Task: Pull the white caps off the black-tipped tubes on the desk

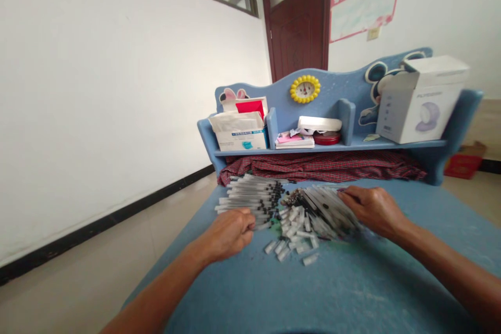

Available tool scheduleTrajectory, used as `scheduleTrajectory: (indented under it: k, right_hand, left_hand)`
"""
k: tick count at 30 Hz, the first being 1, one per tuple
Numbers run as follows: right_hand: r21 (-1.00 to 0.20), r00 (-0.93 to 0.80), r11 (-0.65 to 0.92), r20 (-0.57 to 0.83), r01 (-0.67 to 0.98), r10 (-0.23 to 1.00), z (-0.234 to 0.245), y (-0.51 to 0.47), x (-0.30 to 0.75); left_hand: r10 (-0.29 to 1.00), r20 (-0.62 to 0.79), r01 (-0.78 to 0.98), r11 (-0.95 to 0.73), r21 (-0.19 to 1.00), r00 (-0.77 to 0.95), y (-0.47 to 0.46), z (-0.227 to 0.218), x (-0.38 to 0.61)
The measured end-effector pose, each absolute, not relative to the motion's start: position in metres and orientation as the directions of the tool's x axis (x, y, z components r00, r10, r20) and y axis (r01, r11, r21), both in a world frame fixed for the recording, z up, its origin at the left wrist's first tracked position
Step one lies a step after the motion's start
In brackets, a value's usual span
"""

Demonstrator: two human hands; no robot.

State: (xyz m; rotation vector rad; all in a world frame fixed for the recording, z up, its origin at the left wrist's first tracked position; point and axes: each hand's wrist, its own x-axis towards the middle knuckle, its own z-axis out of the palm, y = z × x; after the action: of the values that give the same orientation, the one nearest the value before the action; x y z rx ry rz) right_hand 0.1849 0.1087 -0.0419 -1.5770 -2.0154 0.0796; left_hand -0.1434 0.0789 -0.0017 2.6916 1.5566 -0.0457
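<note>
My left hand point(230, 233) is closed at the near edge of a pile of clear pen barrels point(245, 201) with black ends. Whatever its curled fingers hold, if anything, is hidden. On the right, my right hand point(373, 211) has thumb and fingers pinched together at the edge of a heap of thin pen refills point(329, 209); I cannot make out what is between them. Loose clear pen caps point(291, 224) lie scattered between the two piles, several of them nearer to me. Small metallic-looking pen tips point(291, 197) sit behind the caps.
The blue table point(282, 292) has a raised shelf at its back. On it stand a mask box point(240, 133), papers, a red round tin point(326, 139) and a white carton point(422, 102). A checked cloth point(324, 167) lies bunched under the shelf. A white wall point(97, 88) rises at left.
</note>
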Motion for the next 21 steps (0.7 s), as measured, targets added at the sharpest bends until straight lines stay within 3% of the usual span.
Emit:
scheduleTrajectory:
  k: [6, 12, 21]
  right_hand:
    - [-0.624, -0.313, 0.496, 0.388, 0.604, 0.867, -0.039, 0.100, 0.165]
    - [-0.881, -0.269, 0.288, 0.193, 0.377, 0.944, -0.043, 0.106, 0.167]
    - [-0.961, -0.288, 0.168, 0.101, 0.219, 0.952, -0.041, 0.107, 0.173]
  left_hand:
    - [0.771, 0.078, 0.756, -0.636, 0.158, 0.632, 0.091, 0.016, -0.086]
    - [0.651, 0.232, 0.645, -0.756, 0.113, 0.723, 0.111, 0.009, -0.039]
    - [0.597, 0.294, 0.581, -0.800, 0.148, 0.747, 0.115, -0.005, -0.045]
